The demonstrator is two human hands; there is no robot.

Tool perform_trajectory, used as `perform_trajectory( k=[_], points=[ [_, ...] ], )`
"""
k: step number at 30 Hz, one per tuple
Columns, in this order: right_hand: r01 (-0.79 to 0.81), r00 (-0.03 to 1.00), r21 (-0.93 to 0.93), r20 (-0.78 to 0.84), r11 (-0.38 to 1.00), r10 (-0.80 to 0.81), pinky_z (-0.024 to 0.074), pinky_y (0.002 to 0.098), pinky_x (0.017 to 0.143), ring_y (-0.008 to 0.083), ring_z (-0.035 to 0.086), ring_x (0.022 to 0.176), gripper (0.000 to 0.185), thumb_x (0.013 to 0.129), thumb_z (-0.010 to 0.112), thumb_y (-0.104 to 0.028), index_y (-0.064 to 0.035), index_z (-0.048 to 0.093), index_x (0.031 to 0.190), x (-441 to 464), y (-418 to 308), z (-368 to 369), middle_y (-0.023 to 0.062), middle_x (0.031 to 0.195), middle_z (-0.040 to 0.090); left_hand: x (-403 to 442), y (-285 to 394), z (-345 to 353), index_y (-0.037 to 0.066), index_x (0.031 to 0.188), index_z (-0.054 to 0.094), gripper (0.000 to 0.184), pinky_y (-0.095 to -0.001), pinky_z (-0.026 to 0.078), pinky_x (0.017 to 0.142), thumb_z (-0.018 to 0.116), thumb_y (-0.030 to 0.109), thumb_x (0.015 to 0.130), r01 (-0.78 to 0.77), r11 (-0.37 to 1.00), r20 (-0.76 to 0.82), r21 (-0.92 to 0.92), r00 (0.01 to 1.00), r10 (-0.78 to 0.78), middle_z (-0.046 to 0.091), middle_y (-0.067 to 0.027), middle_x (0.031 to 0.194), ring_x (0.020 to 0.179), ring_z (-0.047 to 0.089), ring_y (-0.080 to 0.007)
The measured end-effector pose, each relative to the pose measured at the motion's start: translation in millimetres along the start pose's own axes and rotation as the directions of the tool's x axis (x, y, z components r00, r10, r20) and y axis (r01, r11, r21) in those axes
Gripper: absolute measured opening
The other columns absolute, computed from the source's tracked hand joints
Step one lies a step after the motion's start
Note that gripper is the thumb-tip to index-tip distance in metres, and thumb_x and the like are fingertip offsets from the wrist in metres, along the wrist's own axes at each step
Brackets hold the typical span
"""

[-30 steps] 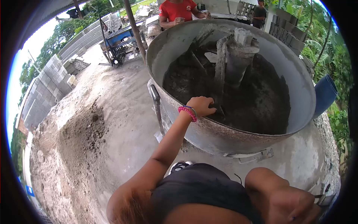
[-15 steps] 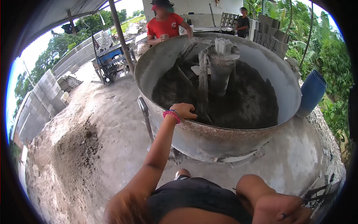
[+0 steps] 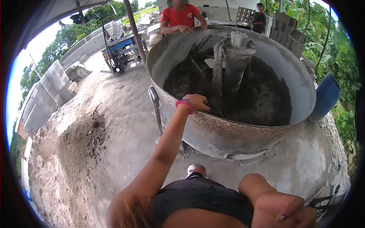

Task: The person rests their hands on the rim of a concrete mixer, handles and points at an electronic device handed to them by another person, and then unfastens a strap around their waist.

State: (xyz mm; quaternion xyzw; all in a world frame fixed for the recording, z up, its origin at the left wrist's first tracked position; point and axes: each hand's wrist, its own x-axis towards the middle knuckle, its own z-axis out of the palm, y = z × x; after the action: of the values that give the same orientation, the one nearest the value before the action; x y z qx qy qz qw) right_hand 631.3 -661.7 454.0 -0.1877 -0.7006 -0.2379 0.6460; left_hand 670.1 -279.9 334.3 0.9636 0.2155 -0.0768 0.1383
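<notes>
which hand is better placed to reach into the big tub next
Probably the left hand: it is at the near rim of the tub, while the right hand is low and back, away from it.

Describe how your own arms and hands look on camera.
The left arm shows no sleeve. The ungloved left hand has a coiled bright-pink bracelet and a thin dark-blue band at the wrist. The ungloved right hand shows a dark-tinted fingernail.

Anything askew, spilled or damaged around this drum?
The blue barrel appears tilted, though lens distortion may exaggerate it. Dark crumbs on the paler ground left of the drum may be spillage; the drum's near rim looks rusty.
</notes>
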Motion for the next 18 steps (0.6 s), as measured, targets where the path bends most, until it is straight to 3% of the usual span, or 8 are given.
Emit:
perform_trajectory(
  k=[7, 10, 12, 13, 15, 16, 17, 18],
  points=[
    [-0.107, 0.991, -0.009, 0.079, 0.994, 0.108, 0.0468, 0.0357, 0.07, 0.0192, 0.036, 0.12, 0.05, 0.088, 0.053, -0.034, -0.0334, 0.036, 0.135, -0.6, 0.0, -1.0, -0.0078, 0.135, 0.032, 4.0, -2.9, 4.6, 0.011, 0.115, 0.059, 0.062, -0.0367, 0.044, 0.091, 0.061, 0.055, 0.072, -0.025, 0.998, 0.001, -0.058, 1.0, 0.025, 0.062, -0.0111, 0.114, 0.106, 0.057, -0.0279],
    [-0.07, 0.992, -0.083, -0.115, 0.994, 0.06, 0.0466, 0.0356, 0.07, 0.0194, 0.034, 0.122, 0.047, 0.089, 0.051, -0.037, -0.0341, 0.036, 0.134, -2.0, 0.7, 16.3, -0.0077, 0.137, 0.03, 4.1, -2.5, 5.5, 0.01, 0.115, 0.06, 0.063, -0.036, 0.044, 0.09, 0.062, 0.055, 0.071, -0.029, 0.996, -0.021, -0.083, 0.999, 0.027, 0.062, -0.0114, 0.114, 0.107, 0.057, -0.0274],
    [-0.01, 0.994, -0.15, -0.106, 0.989, -0.006, 0.0467, 0.0361, 0.071, 0.0192, 0.033, 0.123, 0.045, 0.09, 0.05, -0.039, -0.0345, 0.037, 0.133, -6.7, 6.6, 14.9, -0.008, 0.138, 0.028, 1.6, -1.5, 3.2, 0.01, 0.115, 0.059, 0.063, -0.0361, 0.044, 0.09, 0.062, 0.054, 0.072, -0.028, 0.993, -0.05, -0.11, 0.998, 0.022, 0.062, -0.0117, 0.113, 0.106, 0.058, -0.0274],
    [0.02, 1.0, -0.169, 0.006, 0.985, -0.019, 0.047, 0.0367, 0.072, 0.0189, 0.032, 0.123, 0.044, 0.09, 0.049, -0.04, -0.0346, 0.038, 0.132, -9.7, 10.1, 1.6, -0.0082, 0.139, 0.026, 0.3, -1.3, 3.6, 0.009, 0.115, 0.059, 0.062, -0.0363, 0.045, 0.09, 0.062, 0.054, 0.072, -0.029, 0.991, -0.066, -0.128, 0.998, 0.02, 0.062, -0.0115, 0.112, 0.105, 0.058, -0.0273],
    [0.049, 0.999, -0.263, 0.001, 0.963, -0.051, 0.0477, 0.0385, 0.075, 0.019, 0.035, 0.122, 0.04, 0.09, 0.051, -0.038, -0.0312, 0.043, 0.128, -10.8, 28.6, 10.6, -0.0069, 0.137, 0.031, -0.7, -1.6, 0.0, 0.009, 0.116, 0.058, 0.06, -0.0355, 0.045, 0.088, 0.063, 0.051, 0.074, -0.058, 0.986, -0.084, -0.157, 0.995, 0.045, 0.064, -0.0109, 0.107, 0.101, 0.06, -0.0266],
    [0.033, 0.99, -0.339, -0.115, 0.94, -0.076, 0.0482, 0.0398, 0.078, 0.0195, 0.039, 0.12, 0.036, 0.089, 0.053, -0.035, -0.0276, 0.047, 0.125, -17.7, 43.9, 24.6, -0.0053, 0.133, 0.038, -1.9, -1.9, -1.5, 0.008, 0.116, 0.058, 0.059, -0.0346, 0.046, 0.086, 0.064, 0.049, 0.075, -0.087, 0.982, -0.082, -0.169, 0.994, 0.074, 0.065, -0.0104, 0.103, 0.098, 0.061, -0.0259],
    [0.08, 0.99, -0.288, -0.091, 0.954, -0.111, 0.0451, 0.0407, 0.075, 0.0214, 0.042, 0.109, 0.031, 0.085, 0.057, -0.043, -0.0252, 0.051, 0.11, -32.8, 64.2, 20.2, -0.0012, 0.118, 0.042, -3.2, -2.8, -1.2, 0.008, 0.117, 0.057, 0.057, -0.0337, 0.046, 0.084, 0.065, 0.047, 0.076, -0.115, 0.976, -0.078, -0.184, 0.992, 0.102, 0.066, -0.0099, 0.099, 0.095, 0.062, -0.0252],
    [-0.058, 0.998, -0.302, 0.006, 0.951, 0.062, 0.0459, 0.0405, 0.075, 0.023, 0.044, 0.106, 0.03, 0.083, 0.059, -0.039, -0.0209, 0.055, 0.107, -37.3, 76.9, 17.9, 0.0012, 0.114, 0.045, -4.1, -4.2, 2.9, 0.007, 0.117, 0.057, 0.056, -0.0335, 0.046, 0.084, 0.066, 0.045, 0.077, -0.15, 0.962, -0.084, -0.228, 0.987, 0.134, 0.066, -0.0101, 0.098, 0.094, 0.062, -0.0248]
  ],
)
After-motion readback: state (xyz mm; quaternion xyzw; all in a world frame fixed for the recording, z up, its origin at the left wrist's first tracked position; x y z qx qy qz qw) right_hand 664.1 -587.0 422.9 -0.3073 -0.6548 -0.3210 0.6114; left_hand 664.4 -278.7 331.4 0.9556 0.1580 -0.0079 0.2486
